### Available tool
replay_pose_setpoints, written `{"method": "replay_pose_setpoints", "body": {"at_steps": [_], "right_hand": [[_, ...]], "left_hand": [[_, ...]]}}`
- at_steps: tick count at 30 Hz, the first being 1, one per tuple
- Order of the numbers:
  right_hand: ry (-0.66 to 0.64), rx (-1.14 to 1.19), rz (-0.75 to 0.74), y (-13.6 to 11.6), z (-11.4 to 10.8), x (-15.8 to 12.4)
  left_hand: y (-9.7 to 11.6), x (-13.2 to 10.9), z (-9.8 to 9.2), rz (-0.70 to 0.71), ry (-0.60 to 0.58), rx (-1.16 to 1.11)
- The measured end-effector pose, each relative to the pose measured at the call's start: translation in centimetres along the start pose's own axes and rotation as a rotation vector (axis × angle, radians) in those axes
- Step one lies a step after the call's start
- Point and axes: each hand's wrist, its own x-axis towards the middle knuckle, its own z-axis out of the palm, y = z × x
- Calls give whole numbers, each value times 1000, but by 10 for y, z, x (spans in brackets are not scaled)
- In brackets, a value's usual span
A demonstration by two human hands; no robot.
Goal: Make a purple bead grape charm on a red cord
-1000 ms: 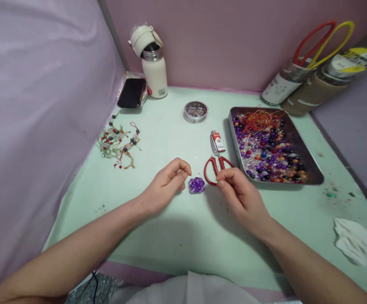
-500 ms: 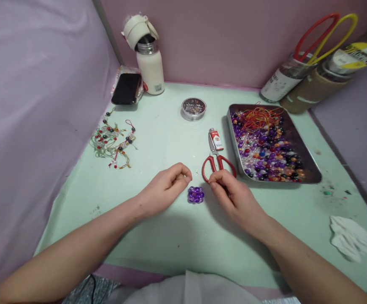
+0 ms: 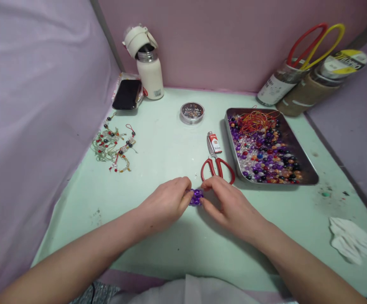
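A small ball of purple beads (image 3: 196, 196) lies low over the pale green table (image 3: 158, 143), pinched between both hands. My left hand (image 3: 167, 203) closes its fingertips on the ball's left side. On the right side, my right hand (image 3: 228, 207) grips it with thumb and forefinger. Red-handled scissors (image 3: 217, 164) lie just beyond my right hand, beside a small red and white lighter (image 3: 215, 141).
A metal tray (image 3: 300, 158) of mixed beads and orange cord sits to the right. Finished beaded charms (image 3: 114, 145) lie at the left. A round tin (image 3: 192, 112), a white flask (image 3: 148, 69), a phone (image 3: 127, 93), jars with loop handles (image 3: 300, 80) and white tissue (image 3: 349, 240) ring the table.
Both hands have closed in from either side onto the purple bead ball, which lay free between them before.
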Motion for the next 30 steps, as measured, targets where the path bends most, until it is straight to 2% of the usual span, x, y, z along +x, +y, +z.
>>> {"method": "replay_pose_setpoints", "body": {"at_steps": [8,12,14,18,20,23,30], "right_hand": [[-150,-209,69,-1,-2,-3],[-225,-137,5,0,-3,-4],[-201,-96,-46,0,-3,-4],[55,-111,-166,3,0,0],[122,-117,-185,7,4,4],[72,-117,-151,12,9,7],[-16,-184,-135,12,9,7]], "left_hand": [[-1,0,-3,20,-90,-33],[-2,-1,-9,-3,-156,-130],[-3,-1,-11,25,-134,-164],[-2,-2,-10,144,55,-132],[-3,0,-7,195,110,-96],[-7,4,-3,191,88,-93],[-12,5,3,40,40,-91]]}}
